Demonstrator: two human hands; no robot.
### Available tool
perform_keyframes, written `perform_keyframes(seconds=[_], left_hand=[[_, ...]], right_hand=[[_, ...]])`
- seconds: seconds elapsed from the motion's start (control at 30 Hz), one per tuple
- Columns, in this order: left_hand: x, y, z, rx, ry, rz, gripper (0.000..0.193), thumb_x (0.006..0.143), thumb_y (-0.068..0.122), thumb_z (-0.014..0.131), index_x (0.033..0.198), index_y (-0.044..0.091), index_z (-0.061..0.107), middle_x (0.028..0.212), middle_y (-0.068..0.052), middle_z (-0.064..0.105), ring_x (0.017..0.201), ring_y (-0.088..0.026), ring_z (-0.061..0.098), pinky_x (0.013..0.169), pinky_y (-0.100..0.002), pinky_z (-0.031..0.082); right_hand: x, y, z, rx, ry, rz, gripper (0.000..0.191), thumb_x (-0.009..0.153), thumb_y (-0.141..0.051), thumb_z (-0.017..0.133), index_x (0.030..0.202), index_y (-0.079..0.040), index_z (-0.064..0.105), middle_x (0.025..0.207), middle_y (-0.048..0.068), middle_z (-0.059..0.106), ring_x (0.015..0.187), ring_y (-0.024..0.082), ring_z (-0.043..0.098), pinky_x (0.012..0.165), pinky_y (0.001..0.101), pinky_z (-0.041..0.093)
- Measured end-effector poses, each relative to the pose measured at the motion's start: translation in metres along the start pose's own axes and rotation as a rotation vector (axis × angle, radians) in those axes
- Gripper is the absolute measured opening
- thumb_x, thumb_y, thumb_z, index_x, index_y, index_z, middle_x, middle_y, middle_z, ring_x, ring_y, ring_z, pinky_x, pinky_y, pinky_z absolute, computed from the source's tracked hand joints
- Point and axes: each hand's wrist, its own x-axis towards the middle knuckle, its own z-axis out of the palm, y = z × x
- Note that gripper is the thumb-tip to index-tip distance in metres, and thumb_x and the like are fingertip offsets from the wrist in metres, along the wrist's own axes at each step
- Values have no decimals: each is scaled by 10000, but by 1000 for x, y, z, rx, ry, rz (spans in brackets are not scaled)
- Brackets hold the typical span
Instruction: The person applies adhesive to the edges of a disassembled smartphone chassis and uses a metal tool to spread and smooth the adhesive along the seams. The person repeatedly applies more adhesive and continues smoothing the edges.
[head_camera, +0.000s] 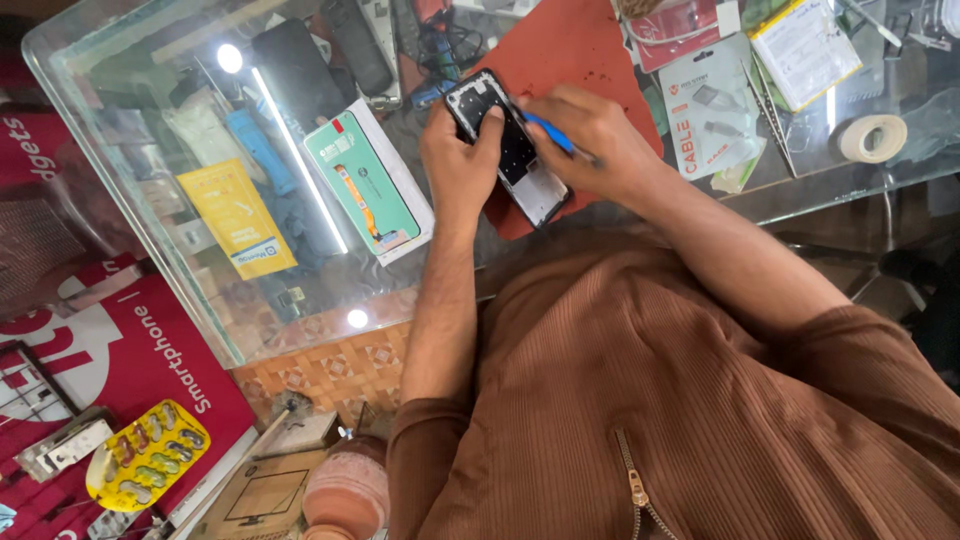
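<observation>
My left hand (458, 160) grips an opened smartphone (520, 165), back cover off, dark insides showing, tilted over a red work mat (560, 50) on a glass counter. My right hand (590, 135) holds a blue-handled tool (550, 133) like a pen, its tip on the phone's upper inner part. Both forearms reach out from brown ribbed sleeves.
A green-backed replacement screen (365, 185) on white packaging lies left of the phone. A yellow packet (238, 215) shows under the glass. Cable packs (705, 110), tweezers (768, 110) and a tape roll (872, 137) lie right. The counter's edge (150, 240) runs left; a yellow pill blister (148, 465) lies below.
</observation>
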Motion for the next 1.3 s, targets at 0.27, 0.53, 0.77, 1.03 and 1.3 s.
perform_keyframes(seconds=[0.27,0.53,0.77,1.03,1.3], left_hand=[[8,20,1,2,-8,43,245,890,52,716,1130,6,707,1035,-138,750,971,-270,745,885,-365,564],[12,21,-1,-29,-25,56,228,895,39,714,1118,-1,700,1004,-122,730,928,-251,726,849,-345,555],[10,13,0,-20,-31,14,220,892,45,707,1105,-7,695,966,-111,716,874,-220,724,814,-334,559],[11,3,2,41,-40,85,189,893,52,714,1071,-8,693,969,-129,716,892,-265,726,816,-365,556],[9,-10,8,6,-33,64,162,883,64,707,1026,-9,691,916,-121,715,825,-260,713,771,-370,553]], right_hand=[[39,22,4,64,37,-108,238,1029,-15,699,1256,47,662,1035,183,658,880,339,678,759,402,547],[42,29,0,29,15,-72,218,1024,-22,712,1232,37,689,953,174,647,806,340,658,704,405,520],[11,13,-21,-24,-186,104,154,943,-50,713,1085,10,717,878,169,668,707,339,635,666,420,506],[36,39,3,-56,-33,-56,203,1005,-56,721,1183,38,693,994,209,661,875,413,647,738,461,524],[-28,-1,-27,-22,-335,192,221,926,-53,672,1130,23,708,914,175,668,719,350,660,653,441,526]])
